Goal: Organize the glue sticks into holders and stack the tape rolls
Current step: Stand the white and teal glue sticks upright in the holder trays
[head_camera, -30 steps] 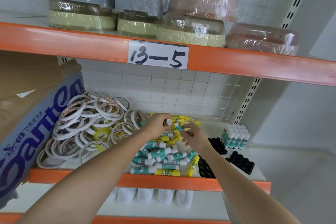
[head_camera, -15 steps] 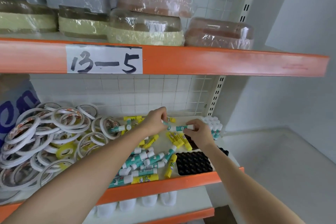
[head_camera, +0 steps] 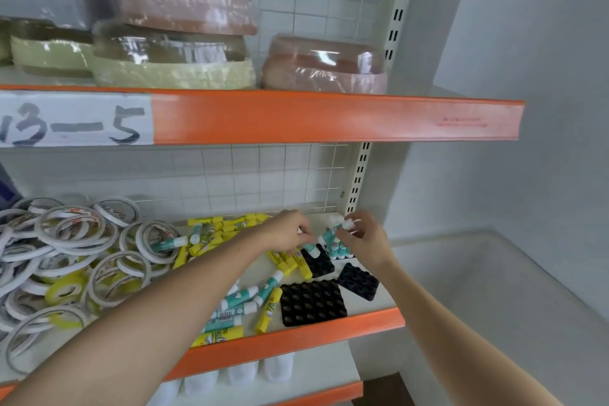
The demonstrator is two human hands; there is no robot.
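Observation:
Loose teal and yellow glue sticks (head_camera: 244,300) lie scattered on the middle shelf. Three black holders sit at the right: a big one (head_camera: 312,303) near the front edge, a small one (head_camera: 357,280) beside it, and one (head_camera: 319,262) farther back with several teal sticks (head_camera: 339,249) standing in it. My right hand (head_camera: 364,236) pinches a teal glue stick (head_camera: 331,232) above that back holder. My left hand (head_camera: 290,234) grips another teal stick at the holder's left edge. White tape rolls (head_camera: 75,254) lie in a loose heap at the left.
The orange shelf lip (head_camera: 296,339) runs along the front. An upper shelf (head_camera: 329,119) carries wrapped tape bundles. White wire grid backs the shelf, and a slotted upright (head_camera: 359,175) stands at the right. White bottles (head_camera: 237,372) sit on the shelf below.
The view has swung right. Both hands have moved right from the glue stick pile to the back holder, each carrying a teal stick.

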